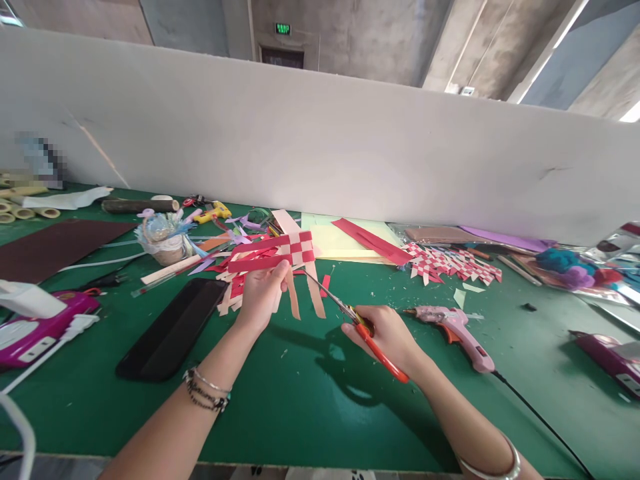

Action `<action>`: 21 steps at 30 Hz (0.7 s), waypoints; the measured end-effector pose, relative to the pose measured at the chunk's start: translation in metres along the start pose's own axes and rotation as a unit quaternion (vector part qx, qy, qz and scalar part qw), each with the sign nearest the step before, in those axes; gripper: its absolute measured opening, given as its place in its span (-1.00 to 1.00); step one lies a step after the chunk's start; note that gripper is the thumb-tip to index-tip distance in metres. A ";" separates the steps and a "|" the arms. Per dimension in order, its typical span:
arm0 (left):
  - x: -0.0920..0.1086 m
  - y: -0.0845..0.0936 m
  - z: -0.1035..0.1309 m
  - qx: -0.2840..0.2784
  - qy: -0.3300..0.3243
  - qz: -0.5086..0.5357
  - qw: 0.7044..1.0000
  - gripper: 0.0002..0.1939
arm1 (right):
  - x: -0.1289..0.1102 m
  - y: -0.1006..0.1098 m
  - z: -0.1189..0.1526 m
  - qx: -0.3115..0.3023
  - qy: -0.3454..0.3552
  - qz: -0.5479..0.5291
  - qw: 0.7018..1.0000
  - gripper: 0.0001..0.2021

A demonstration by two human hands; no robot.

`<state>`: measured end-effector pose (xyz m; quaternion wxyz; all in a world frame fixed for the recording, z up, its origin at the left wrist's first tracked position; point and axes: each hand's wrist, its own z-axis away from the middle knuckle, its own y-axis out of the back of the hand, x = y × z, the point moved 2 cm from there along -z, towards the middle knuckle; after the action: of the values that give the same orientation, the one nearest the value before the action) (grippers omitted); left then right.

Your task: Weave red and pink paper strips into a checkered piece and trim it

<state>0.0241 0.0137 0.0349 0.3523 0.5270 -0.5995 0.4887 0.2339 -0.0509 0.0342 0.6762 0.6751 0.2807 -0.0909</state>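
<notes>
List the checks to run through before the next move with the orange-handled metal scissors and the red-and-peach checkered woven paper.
1. Woven paper held: ok, the left hand pinches its lower edge.
2. Scissors in hand: ok, the right hand grips the handles.
3. Left hand well away from the scissors' tips: not ok, they look close together.
4. Tips touching a peach strip: cannot tell from this single view.
5. Pink plastic glue gun apart from the right hand: ok, it lies to its right on the green tabletop.
6. Glue gun cool: cannot tell.
</notes>
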 end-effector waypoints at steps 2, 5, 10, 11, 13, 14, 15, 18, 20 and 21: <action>0.000 0.001 0.000 0.002 0.001 -0.003 1.000 -0.60 | 0.000 0.001 0.000 -0.007 0.002 -0.004 1.000 -0.59; -0.001 0.001 0.000 0.002 0.000 -0.006 1.000 -0.59 | 0.000 0.001 0.000 -0.018 0.007 -0.010 1.000 -0.60; -0.002 0.003 -0.001 0.006 -0.002 -0.006 1.000 -0.58 | 0.001 0.001 0.000 -0.031 0.025 -0.011 0.999 -0.61; -0.002 0.003 -0.001 0.006 -0.003 -0.004 1.000 -0.58 | 0.002 0.001 0.000 -0.033 0.028 -0.013 0.999 -0.60; -0.003 0.003 -0.001 0.006 -0.005 0.001 1.000 -0.57 | 0.003 0.001 0.000 -0.035 0.032 -0.020 0.999 -0.60; -0.003 0.003 -0.001 0.005 -0.005 0.004 1.000 -0.57 | 0.003 0.001 -0.001 -0.035 0.033 -0.023 0.999 -0.59; -0.003 0.003 -0.001 0.003 -0.005 0.008 1.000 -0.58 | 0.003 0.001 -0.001 -0.036 0.033 -0.024 0.999 -0.59; -0.002 0.002 -0.001 -0.004 -0.004 0.022 1.000 -0.60 | 0.005 0.000 -0.002 -0.033 0.028 -0.026 0.999 -0.58; -0.001 0.001 0.000 -0.006 0.000 0.032 0.999 -0.60 | 0.006 -0.001 -0.002 -0.029 0.024 -0.029 0.999 -0.57; -0.001 0.001 0.000 -0.006 0.002 0.037 0.999 -0.59 | 0.007 -0.001 -0.002 -0.028 0.023 -0.032 0.999 -0.57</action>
<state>0.0230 0.0138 0.0337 0.3385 0.5015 -0.6203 0.4992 0.2386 -0.0472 0.0296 0.6848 0.6485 0.3202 -0.0895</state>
